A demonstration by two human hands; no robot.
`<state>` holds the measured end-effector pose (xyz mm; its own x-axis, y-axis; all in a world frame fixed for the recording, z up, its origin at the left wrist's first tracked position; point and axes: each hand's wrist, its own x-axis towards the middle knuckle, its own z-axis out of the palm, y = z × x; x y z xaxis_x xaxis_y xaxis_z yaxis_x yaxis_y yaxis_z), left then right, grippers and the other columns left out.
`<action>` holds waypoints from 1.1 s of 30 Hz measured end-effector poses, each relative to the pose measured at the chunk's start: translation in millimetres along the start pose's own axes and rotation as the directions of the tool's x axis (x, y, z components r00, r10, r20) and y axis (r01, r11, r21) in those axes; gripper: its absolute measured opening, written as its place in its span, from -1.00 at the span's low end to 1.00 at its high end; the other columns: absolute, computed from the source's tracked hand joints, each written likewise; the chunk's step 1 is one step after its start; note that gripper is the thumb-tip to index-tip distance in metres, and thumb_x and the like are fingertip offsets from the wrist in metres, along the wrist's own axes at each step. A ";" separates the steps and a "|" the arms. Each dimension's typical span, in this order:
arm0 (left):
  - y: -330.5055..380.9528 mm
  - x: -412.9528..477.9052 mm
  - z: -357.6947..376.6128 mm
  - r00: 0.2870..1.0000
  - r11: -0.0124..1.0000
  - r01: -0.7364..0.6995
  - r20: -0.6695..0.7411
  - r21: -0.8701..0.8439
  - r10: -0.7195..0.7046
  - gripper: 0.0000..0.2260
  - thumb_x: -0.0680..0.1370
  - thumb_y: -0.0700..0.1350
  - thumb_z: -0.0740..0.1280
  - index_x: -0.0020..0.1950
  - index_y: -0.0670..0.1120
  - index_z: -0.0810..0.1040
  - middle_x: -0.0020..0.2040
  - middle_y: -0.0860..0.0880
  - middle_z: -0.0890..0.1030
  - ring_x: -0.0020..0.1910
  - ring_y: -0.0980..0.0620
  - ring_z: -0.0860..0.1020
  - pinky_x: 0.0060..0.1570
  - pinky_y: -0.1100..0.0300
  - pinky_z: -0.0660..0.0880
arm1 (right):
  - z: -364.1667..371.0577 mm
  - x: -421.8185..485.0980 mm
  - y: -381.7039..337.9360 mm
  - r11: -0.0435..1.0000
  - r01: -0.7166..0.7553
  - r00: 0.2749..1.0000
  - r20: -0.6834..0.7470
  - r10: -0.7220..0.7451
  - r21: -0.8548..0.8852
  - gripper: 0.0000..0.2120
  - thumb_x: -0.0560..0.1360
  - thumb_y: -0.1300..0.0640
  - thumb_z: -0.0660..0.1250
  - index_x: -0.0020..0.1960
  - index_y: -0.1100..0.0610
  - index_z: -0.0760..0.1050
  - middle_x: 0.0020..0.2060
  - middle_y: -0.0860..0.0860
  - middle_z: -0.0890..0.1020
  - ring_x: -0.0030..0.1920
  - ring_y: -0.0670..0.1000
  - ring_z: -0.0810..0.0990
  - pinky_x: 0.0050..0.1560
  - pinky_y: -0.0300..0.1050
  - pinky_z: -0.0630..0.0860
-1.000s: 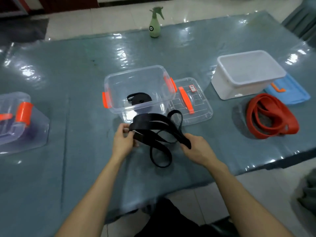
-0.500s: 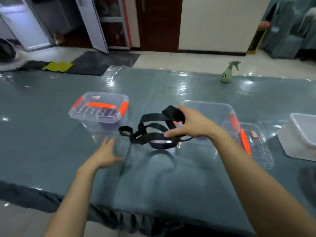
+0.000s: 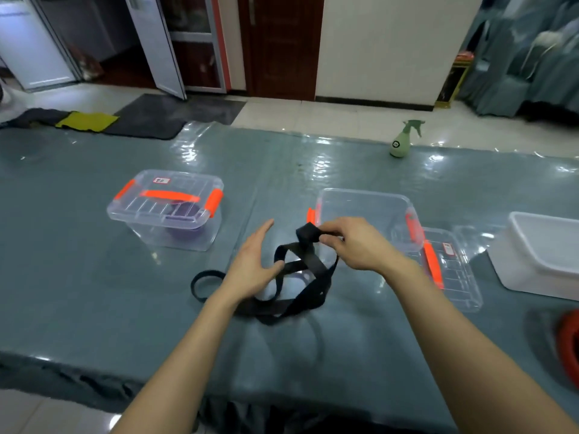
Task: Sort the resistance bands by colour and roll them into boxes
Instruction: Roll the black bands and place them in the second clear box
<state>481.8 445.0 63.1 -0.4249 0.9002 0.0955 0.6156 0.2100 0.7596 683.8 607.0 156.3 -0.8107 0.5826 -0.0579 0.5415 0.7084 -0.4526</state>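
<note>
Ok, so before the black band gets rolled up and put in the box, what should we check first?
1. Right hand pinching the black band at its folded end: ok.
2. Left hand has a grip on the band: not ok, it is open, thumb just touching.
3. Band free of tangles: not ok, loops cross on the table.
4. Open clear box has no lid on: ok.
5. Room inside that box: cannot tell.

Glossy clear film covers the table [image 3: 94, 308], which has grey-blue cloth beneath. The lidded box [image 3: 166, 211] and open box [image 3: 363, 208] are clear, shiny plastic. The black band [image 3: 300, 277] looks matt.
</note>
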 end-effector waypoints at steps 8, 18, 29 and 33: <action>107.9 90.0 -52.2 0.981 0.980 -0.190 0.020 -0.057 0.191 -0.69 0.43 0.18 0.66 0.00 0.04 0.72 -0.10 0.03 0.79 -0.04 0.03 0.75 0.05 -0.03 0.66 | -102.3 -13.5 -19.5 0.985 0.125 0.951 -0.298 -0.085 0.117 -0.69 0.61 -0.04 0.51 0.32 -0.01 0.65 0.09 -0.03 0.70 0.11 -0.01 0.66 0.20 -0.03 0.58; 184.0 112.9 -151.6 0.922 0.923 -0.372 -0.155 -0.102 0.355 -0.89 0.66 0.04 0.49 0.15 0.06 0.70 -0.12 0.13 0.66 -0.14 0.13 0.58 -0.04 0.25 0.48 | -199.8 30.4 -70.3 0.821 0.350 0.848 -0.525 -0.072 0.452 -0.65 0.50 -0.02 0.63 0.23 0.05 0.70 0.01 0.13 0.72 -0.05 0.06 0.71 0.05 0.00 0.72; 234.1 112.9 -219.4 0.938 0.863 -0.321 -0.008 -0.391 0.345 -0.67 0.77 0.13 0.25 0.53 0.14 0.50 0.33 -0.04 0.72 0.23 -0.06 0.69 0.31 -0.04 0.52 | -290.0 65.8 -182.5 0.702 0.586 0.759 -0.577 -0.301 0.404 -0.79 0.54 0.11 0.60 0.17 0.00 0.74 -0.02 0.01 0.78 0.02 0.03 0.78 -0.04 -0.05 0.75; 248.9 119.4 -224.4 0.936 0.838 -0.347 -0.096 -0.421 0.339 -0.61 0.65 0.39 0.28 0.38 0.25 0.61 0.08 0.08 0.74 0.22 -0.03 0.68 0.43 -0.18 0.43 | -307.5 64.4 -198.4 0.636 0.595 0.759 -0.603 -0.245 0.491 -0.93 0.53 0.14 0.59 0.01 0.04 0.78 -0.10 -0.01 0.79 0.01 0.04 0.79 0.01 0.03 0.76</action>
<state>435.3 519.2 407.9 -0.2530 0.8769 0.4087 0.3836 -0.2969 0.8745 592.6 626.4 516.0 -0.6136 0.5093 0.6033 -0.2475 0.6016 -0.7595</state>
